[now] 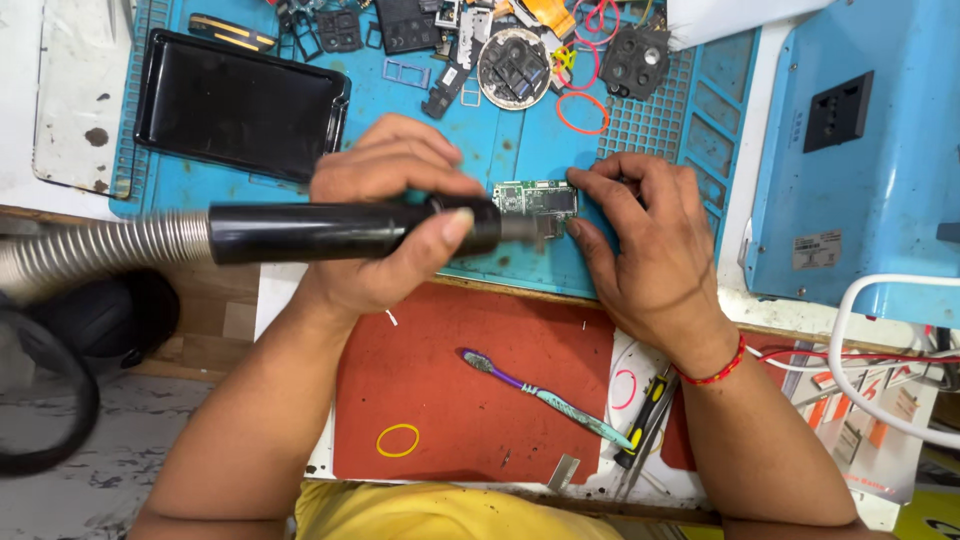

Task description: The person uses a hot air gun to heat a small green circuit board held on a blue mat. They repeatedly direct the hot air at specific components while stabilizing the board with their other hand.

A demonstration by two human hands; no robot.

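Note:
My left hand point(385, 225) grips a black hot-air handpiece point(300, 231) with a ribbed grey hose point(95, 250) trailing off to the left. Its metal nozzle points right, at a small green circuit board point(538, 200) lying on the blue work mat point(400, 110). My right hand point(645, 240) rests on the mat with fingertips pinning the board's right edge. A red thread bracelet circles that wrist.
A black tray point(240, 105) sits at the back left, with phone parts and rubber bands point(582, 112) scattered behind. A red mat point(470, 390) near me carries a toothbrush point(545, 398) and a yellow rubber band point(397, 440). A blue station point(880, 150) stands at right.

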